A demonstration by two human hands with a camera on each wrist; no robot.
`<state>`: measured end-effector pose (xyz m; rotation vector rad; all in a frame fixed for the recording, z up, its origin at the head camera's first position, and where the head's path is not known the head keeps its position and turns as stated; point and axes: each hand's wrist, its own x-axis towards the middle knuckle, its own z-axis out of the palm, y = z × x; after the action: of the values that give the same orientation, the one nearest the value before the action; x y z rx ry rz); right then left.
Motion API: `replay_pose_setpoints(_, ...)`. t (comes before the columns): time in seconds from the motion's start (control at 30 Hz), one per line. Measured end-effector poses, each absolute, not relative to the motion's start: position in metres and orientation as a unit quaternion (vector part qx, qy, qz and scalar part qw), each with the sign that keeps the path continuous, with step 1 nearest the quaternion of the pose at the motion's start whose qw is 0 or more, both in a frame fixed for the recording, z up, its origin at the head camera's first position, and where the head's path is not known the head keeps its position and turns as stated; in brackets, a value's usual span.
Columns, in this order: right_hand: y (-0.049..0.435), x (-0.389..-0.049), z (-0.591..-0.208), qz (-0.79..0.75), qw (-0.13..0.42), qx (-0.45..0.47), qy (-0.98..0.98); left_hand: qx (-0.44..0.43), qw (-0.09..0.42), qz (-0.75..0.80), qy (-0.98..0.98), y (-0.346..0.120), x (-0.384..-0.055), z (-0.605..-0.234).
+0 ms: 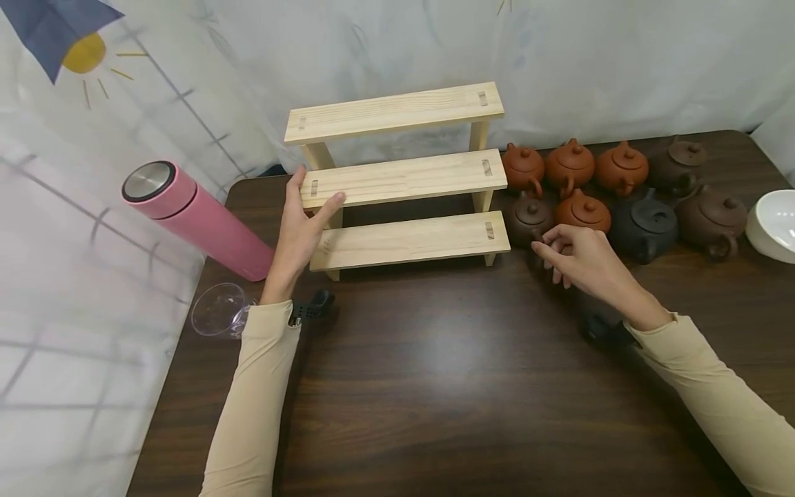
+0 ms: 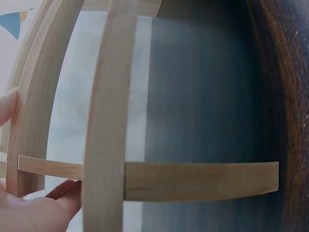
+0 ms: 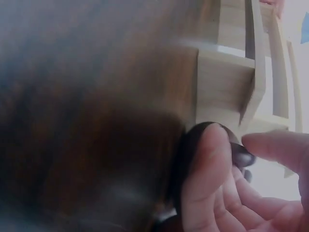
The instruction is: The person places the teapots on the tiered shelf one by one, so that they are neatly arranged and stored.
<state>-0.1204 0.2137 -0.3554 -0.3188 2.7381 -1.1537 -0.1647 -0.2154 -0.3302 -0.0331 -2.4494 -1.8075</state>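
A three-tier wooden stand [image 1: 404, 178] stands on the dark table. My left hand [image 1: 298, 235] grips the left end of its middle tier, thumb over the top board; in the left wrist view the fingers [image 2: 65, 195] reach in by the side support. At the stand's right, my right hand [image 1: 584, 259] pinches the handle of a small dark brown teapot [image 1: 529, 215] in the front row. The right wrist view shows thumb and curled fingers around the handle [image 3: 241, 155], with the teapot body mostly hidden behind them.
Reddish-brown teapots [image 1: 570, 167] and darker ones [image 1: 646, 221] sit close together in two rows on the right, beside a white bowl [image 1: 776, 226]. A pink thermos [image 1: 205, 224] and a clear glass [image 1: 219, 310] are at the left. A white curtain hangs behind.
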Motion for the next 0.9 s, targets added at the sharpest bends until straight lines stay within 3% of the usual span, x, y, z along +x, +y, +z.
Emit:
replay_pose_setpoints(0.13, 0.215, -0.122, -0.362, -0.431, 0.09, -0.101, 0.892, -0.02, 0.055, -0.59, -0.805, -0.218, -0.165, -0.331)
replay_pose_setpoints(0.53, 0.224, -0.129, -0.368, -0.595, 0.214, -0.075, 0.771, -0.012, 0.047, -0.602, -0.797, -0.217, -0.166, -0.329)
replay_pose_setpoints(0.9, 0.219, -0.129, -0.371, -0.623, 0.228, -0.08, 0.744, -0.016, 0.047, -0.601, -0.798, -0.218, -0.168, -0.327)
